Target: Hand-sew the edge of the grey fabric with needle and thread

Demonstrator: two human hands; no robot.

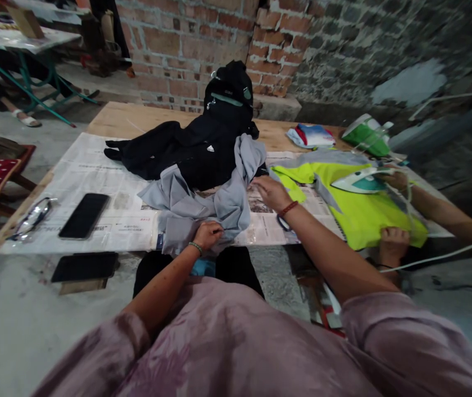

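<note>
A crumpled grey cloth garment (230, 204) lies in front of me on the newspaper, one part of it bunched up towards the back. My left hand (208, 235), wearing a beaded bracelet, is closed on its near edge. My right hand (272, 193), with a red band at the wrist, is at the garment's right side, fingers bent together against the cloth; the fingertips are partly hidden. A dark ring-shaped object (283, 222) shows beneath my right wrist. Just behind the grey garment lies a black garment (194, 146) with a small white logo.
Newspaper (70, 171) covers the wooden table (112, 116). A phone (84, 216) and a clear plastic packet (33, 218) lie at left. A black bag (230, 91) stands behind. At right, another person's hand holds an iron (360, 181) on a yellow-grey garment (355, 218); its cord (451, 256) trails right.
</note>
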